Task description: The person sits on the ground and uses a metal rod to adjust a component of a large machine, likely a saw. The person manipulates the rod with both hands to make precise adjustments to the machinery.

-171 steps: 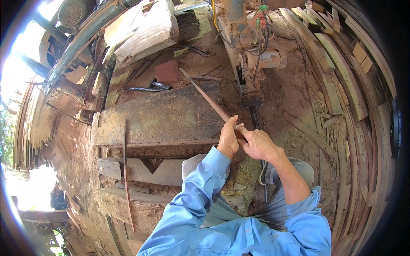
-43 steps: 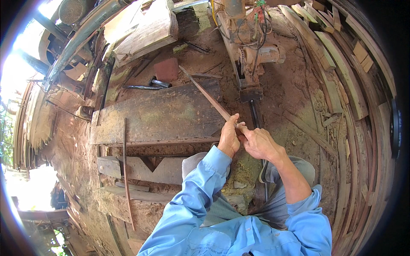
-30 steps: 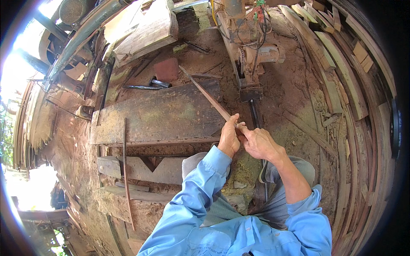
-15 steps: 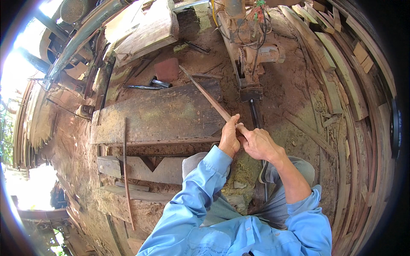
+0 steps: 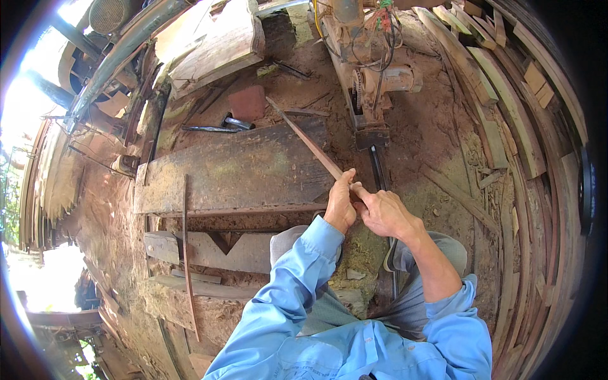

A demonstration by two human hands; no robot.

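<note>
A slender wooden strip (image 5: 315,149) is being clamped near its rear end by the curled fingers of the left hand (image 5: 340,204) and right hand (image 5: 387,213), its length being pointed forward-left, the left hand nearer its far tip.
</note>
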